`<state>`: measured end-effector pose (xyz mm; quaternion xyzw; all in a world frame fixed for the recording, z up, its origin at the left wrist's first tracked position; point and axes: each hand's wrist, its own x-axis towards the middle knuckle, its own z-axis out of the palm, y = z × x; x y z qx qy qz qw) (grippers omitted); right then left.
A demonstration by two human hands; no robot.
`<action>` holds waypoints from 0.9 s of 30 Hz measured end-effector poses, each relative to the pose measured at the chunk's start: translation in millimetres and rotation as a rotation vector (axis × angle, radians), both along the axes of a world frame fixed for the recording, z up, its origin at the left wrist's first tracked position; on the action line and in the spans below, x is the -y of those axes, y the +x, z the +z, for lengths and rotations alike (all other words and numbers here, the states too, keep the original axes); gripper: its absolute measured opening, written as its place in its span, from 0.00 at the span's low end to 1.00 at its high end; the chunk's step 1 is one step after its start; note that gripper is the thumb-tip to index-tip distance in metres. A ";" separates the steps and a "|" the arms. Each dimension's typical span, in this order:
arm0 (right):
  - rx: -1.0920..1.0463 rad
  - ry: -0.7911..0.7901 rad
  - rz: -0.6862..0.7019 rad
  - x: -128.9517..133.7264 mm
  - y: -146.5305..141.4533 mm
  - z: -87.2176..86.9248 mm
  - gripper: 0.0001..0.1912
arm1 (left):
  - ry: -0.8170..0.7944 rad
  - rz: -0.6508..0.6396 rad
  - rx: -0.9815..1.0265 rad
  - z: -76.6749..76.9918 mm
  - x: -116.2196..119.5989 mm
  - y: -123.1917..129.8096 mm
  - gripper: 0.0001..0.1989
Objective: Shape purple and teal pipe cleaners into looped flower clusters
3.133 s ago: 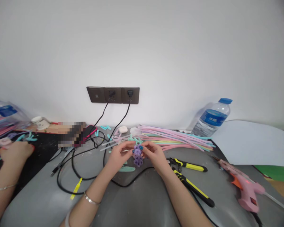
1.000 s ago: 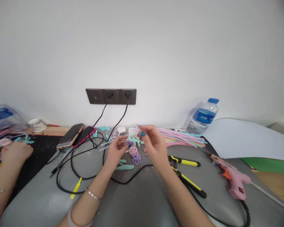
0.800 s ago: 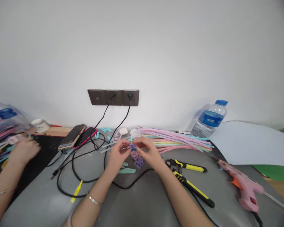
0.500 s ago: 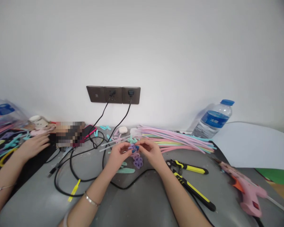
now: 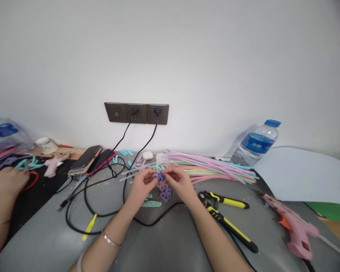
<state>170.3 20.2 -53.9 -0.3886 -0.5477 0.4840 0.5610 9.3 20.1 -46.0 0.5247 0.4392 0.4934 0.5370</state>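
In the head view, the left hand [image 5: 140, 186] and the right hand [image 5: 180, 183] meet above the grey table [image 5: 170, 241], their fingertips pinching the top of a purple looped foam chain [image 5: 163, 189] that hangs between them. Yellow-handled pliers [image 5: 229, 219] lie just right of the right hand, pastel foam strips [image 5: 212, 168] farther back, a pink glue gun [image 5: 294, 226] at the far right, and another person's hand [image 5: 4, 185] rests at the far left.

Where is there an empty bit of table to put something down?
The bare grey table between the two forearms, near the front edge, is free, and so is the patch between the yellow-handled pliers and the pink glue gun. It is crowded around the black cables and the straws.
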 end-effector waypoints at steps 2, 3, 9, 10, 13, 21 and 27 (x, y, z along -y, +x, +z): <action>-0.008 -0.012 -0.001 -0.1 -0.2 -1.4 0.10 | -0.007 0.000 0.011 0.6 0.3 0.2 0.10; -0.018 -0.019 0.001 -0.2 -0.1 -2.1 0.11 | -0.006 -0.003 0.006 1.0 0.6 0.1 0.10; -0.051 -0.037 0.041 -0.9 -0.1 -5.7 0.12 | 0.050 0.048 -0.104 1.2 1.6 -1.6 0.06; -0.049 -0.036 0.042 -0.9 -0.3 -5.8 0.12 | 0.062 0.060 -0.119 0.8 1.4 -1.8 0.06; -0.033 -0.013 0.028 -0.9 -1.0 -5.4 0.12 | 0.090 0.092 -0.102 0.1 1.2 -1.8 0.07; -0.074 -0.010 0.091 3.8 -1.4 1.8 0.10 | 0.312 0.095 -0.136 12.3 8.9 -1.3 0.07; -0.199 -0.132 0.176 8.2 -1.1 8.1 0.10 | 0.411 0.109 -0.191 15.3 11.7 -1.5 0.12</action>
